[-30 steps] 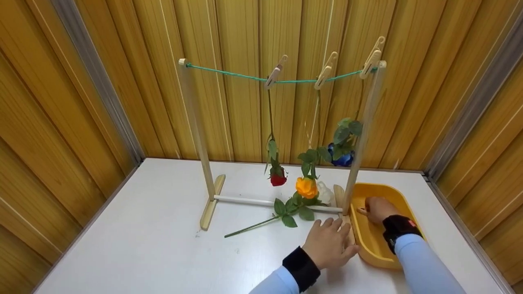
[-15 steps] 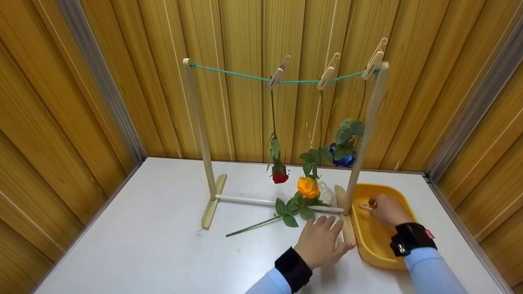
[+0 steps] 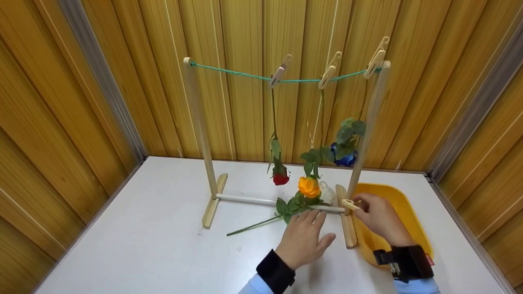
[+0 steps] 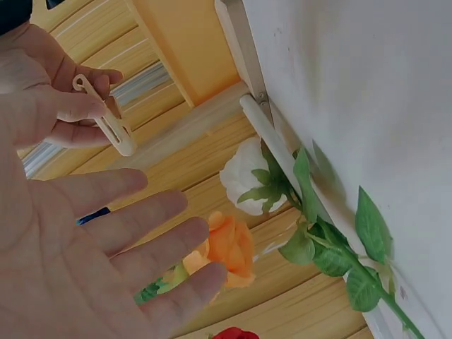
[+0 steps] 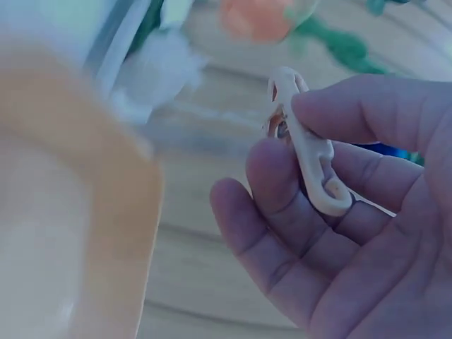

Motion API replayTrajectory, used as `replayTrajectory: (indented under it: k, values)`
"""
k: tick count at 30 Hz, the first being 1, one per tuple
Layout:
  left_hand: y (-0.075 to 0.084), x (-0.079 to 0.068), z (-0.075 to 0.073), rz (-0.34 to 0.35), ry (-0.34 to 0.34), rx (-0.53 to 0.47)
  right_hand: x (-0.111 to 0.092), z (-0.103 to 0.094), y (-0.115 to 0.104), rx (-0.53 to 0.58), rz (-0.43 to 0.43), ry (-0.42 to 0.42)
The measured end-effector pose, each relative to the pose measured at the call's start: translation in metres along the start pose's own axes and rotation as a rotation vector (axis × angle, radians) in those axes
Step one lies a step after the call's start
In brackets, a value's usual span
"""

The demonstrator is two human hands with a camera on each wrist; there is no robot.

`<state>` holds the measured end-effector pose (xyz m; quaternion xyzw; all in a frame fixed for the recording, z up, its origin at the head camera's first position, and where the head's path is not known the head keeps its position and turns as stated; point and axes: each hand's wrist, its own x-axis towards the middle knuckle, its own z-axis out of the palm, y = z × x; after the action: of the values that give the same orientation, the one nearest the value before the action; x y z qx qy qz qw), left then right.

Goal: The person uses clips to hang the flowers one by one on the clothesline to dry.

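Note:
My right hand (image 3: 380,216) pinches a cream clothespin (image 5: 307,145) between thumb and fingers, above the left rim of the yellow tray (image 3: 412,216). With fingers spread, my left hand (image 3: 304,239) hovers near a white rose (image 4: 251,176) that lies on the table, its green stem (image 3: 253,226) pointing left. From the green line (image 3: 233,73) hang a red rose (image 3: 280,178), an orange rose (image 3: 309,187) and a blue rose (image 3: 344,157), heads down, each under a clothespin. The orange rose partly covers the white one in the head view.
The line runs between two wooden posts (image 3: 201,130) joined by a low white bar (image 3: 245,199). Wooden feet (image 3: 348,228) carry the stand on the white table (image 3: 163,245). Wood-patterned panels (image 3: 241,122) enclose the back and sides.
My right hand has lifted the clothespin out of the yellow tray and moved it left, towards the post. My left hand has shifted left, away from the stand's right foot.

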<state>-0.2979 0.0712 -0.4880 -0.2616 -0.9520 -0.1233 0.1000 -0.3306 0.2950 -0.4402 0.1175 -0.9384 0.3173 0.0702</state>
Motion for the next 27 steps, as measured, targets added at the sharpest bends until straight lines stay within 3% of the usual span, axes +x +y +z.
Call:
replayTrajectory:
  k: [10, 14, 22, 27]
  values:
    - [-0.021, -0.017, -0.010, -0.028, 0.165, -0.154, -0.011, 0.030, -0.028, 0.095, -0.021, 0.015]
    - [-0.028, -0.021, -0.009, -0.022, 0.241, -0.206, -0.014, 0.041, -0.031, 0.155, -0.077, 0.018]
    - [-0.033, -0.023, -0.007, 0.026, 0.319, -0.242, -0.020, 0.058, -0.037, 0.243, -0.184, 0.047]
    - [-0.038, -0.022, -0.004, 0.062, 0.371, -0.232, -0.019, 0.066, -0.039, 0.325, -0.217, 0.015]
